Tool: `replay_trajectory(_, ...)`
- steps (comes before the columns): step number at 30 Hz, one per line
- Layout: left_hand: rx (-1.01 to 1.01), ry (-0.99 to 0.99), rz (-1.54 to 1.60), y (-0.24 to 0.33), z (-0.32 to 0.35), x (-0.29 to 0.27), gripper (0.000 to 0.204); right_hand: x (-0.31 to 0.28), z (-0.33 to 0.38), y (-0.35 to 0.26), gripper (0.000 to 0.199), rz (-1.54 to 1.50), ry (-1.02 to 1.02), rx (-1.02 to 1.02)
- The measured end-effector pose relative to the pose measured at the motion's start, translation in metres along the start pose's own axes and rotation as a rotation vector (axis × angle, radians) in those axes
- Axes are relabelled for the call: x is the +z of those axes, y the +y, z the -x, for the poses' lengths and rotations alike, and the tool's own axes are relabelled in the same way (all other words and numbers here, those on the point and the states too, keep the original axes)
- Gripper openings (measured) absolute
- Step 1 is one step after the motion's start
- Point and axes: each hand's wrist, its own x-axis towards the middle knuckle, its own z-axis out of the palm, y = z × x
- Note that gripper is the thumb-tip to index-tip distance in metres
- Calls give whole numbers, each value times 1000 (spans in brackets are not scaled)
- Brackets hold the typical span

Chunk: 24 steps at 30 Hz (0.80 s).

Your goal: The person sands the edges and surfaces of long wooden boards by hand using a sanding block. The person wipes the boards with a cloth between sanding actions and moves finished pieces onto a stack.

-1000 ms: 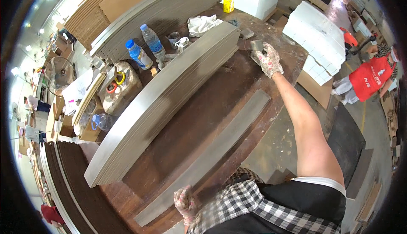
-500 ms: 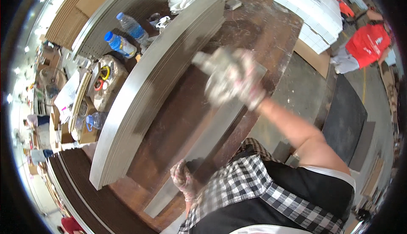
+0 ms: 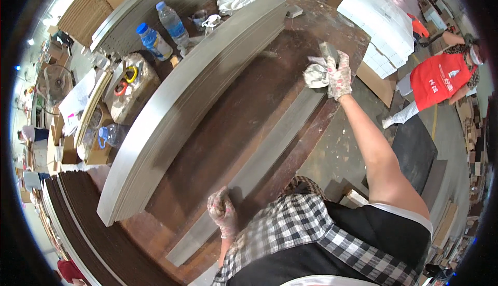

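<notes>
A long narrow grey strip (image 3: 259,156) lies aslant on the brown worktable (image 3: 202,151) before me. At its far end is my right hand (image 3: 340,76), in a patterned glove, closed round a crumpled white cloth (image 3: 314,76) and a small grey block (image 3: 328,51). The cloth is at the strip's end; whether it touches cannot be made out. My left hand (image 3: 222,209), gloved alike, rests closed like a fist at the strip's nearer part. What its curled fingers hold, if anything, is hidden. Beyond the strip stands a tall stack of curved grey strips (image 3: 171,115).
Behind the stack are two water bottles (image 3: 172,22), a white rag (image 3: 236,1) and scissors (image 3: 131,74). Another grey block (image 3: 294,11) lies by the stack's far end. White stacked panels (image 3: 376,21) stand right of the table. A person in a red apron (image 3: 441,78) is beyond.
My right hand has moved up and to the right with the cloth and block, to the strip's far end. My left hand stays about where it was.
</notes>
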Motion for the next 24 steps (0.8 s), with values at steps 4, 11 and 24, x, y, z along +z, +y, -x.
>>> replay_trajectory(4, -1, 3, 24, -2, -1, 9, 26, 52, 91, -28, 42, 150, -167, -205)
replay_trajectory(11, -39, 151, 158, 39, -16, 34, 75, 86, 250, -89, 50, -102, -513, -243)
replay_trajectory(24, 30, -192, -526, 71, 48, 15, 36, 26, 136, -34, 47, -675, -348, 325)
